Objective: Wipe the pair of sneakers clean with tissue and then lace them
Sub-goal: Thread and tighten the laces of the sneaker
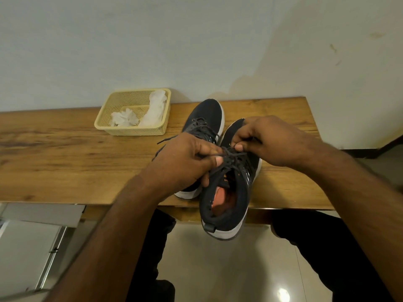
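Two dark sneakers with white soles sit side by side on the wooden desk, toes pointing toward the wall. The near sneaker lies at the front edge of the desk, its heel hanging past that edge over the floor, its orange lining showing in the opening. The far sneaker stands just to its left and a little further back, already threaded, with a loose lace end trailing off to the left. The left hand pinches a strand of the dark lace between thumb and curled fingers, over the near sneaker's eyelets. The right hand pinches another strand of the same lace with thumb and fingertips, just above the tongue. At the back of the desk, against the wall, a pale yellow mesh basket holds crumpled white tissue.
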